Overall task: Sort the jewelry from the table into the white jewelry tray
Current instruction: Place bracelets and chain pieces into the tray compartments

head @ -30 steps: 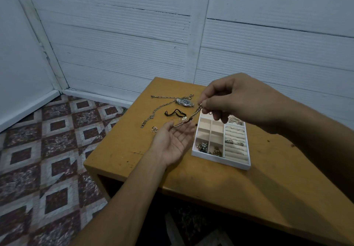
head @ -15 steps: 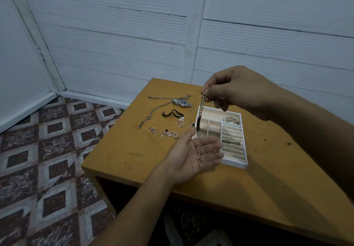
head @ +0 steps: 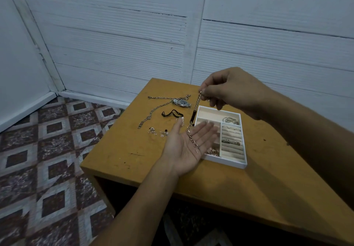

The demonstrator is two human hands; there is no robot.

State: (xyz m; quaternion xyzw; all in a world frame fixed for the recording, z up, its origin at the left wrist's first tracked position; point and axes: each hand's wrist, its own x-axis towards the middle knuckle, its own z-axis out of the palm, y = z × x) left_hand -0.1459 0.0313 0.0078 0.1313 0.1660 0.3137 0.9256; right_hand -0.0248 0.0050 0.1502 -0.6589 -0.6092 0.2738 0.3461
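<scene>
My right hand (head: 232,90) pinches the top end of a silver chain bracelet (head: 193,119) with a dark bar link, which hangs down. Its lower end lies across the palm of my left hand (head: 188,146), held flat and palm up over the left side of the white jewelry tray (head: 239,164). The tray holds rings in its padded rolls, bangles at the back right and small pieces at the front left. On the table to the left lie a wristwatch (head: 181,103), a long chain (head: 153,111), a black band (head: 171,113) and several small earrings (head: 159,131).
The wooden table (head: 229,184) stands in a corner against white panelled walls. Patterned floor tiles (head: 38,159) lie beyond its left edge. The table's right and front areas carry only small marks.
My right hand has lowered the bracelet a little, so more of the chain lies on my left palm. My left hand has flattened under it, still by the tray's left side.
</scene>
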